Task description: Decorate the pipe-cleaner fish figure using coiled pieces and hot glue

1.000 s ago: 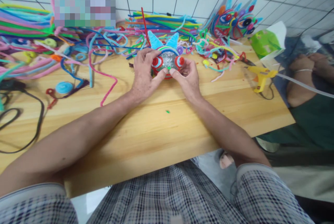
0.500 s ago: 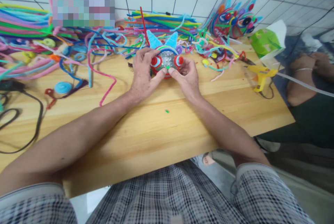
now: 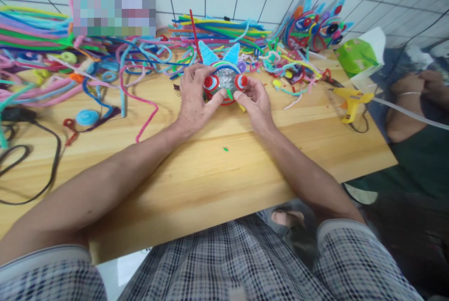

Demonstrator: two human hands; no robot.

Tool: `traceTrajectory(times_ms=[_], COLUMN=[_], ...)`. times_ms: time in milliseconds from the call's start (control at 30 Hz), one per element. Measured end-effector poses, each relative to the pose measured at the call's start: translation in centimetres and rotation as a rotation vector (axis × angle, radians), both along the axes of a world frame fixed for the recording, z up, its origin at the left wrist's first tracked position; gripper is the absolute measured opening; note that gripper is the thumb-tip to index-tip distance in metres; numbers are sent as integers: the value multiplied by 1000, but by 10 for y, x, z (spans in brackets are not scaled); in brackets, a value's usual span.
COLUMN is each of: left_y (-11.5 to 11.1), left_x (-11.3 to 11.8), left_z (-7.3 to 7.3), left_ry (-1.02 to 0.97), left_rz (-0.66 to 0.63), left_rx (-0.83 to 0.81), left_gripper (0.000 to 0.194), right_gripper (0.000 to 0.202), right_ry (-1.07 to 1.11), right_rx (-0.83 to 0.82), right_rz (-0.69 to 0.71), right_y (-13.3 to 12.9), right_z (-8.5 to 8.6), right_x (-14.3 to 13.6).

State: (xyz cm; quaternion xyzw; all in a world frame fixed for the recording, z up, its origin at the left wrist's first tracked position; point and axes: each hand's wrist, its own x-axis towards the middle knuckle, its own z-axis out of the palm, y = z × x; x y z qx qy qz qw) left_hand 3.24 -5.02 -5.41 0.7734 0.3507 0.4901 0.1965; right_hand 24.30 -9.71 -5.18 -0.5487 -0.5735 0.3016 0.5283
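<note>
Between my hands is a rounded grey mask (image 3: 228, 78) with blue pointed ears (image 3: 207, 53) and red-and-white eyes. My left hand (image 3: 194, 93) grips its left side, the thumb on its lower front. My right hand (image 3: 257, 104) holds the right side, fingers behind the right eye (image 3: 241, 81) and thumb near the lower edge. A short green piece (image 3: 229, 94) stands out at the middle of the mask's lower front, beside my left thumb. Something small and yellow shows under my right thumb.
Piled pipe cleaners (image 3: 220, 27) line the back of the wooden table (image 3: 196, 189). Finished masks (image 3: 308, 27) lean on the wall at right, near a green box (image 3: 358, 58) and a yellow glue gun (image 3: 352, 100). A black cable lies at left. Another person's arms (image 3: 407, 104) are at far right.
My right thumb has moved right, away from my left thumb, and more of the green piece is visible between them. The yellow bit beneath my right thumb has come into view.
</note>
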Motion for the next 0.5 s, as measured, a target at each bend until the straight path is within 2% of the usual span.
traceTrajectory(times_ms=[200,500], left_y=[2,1], left_x=[0,-1], left_z=[-1,-1], left_ry=[0,-4], left_rz=[-4,-13], left_rx=[2,-8], left_gripper=[63,65], right_gripper=[70,62], right_ry=[-89,-133], right_rx=[32,63], right_rz=[-14,-58], right_y=[-6,-6], right_z=[1,2], right_x=[1,-2])
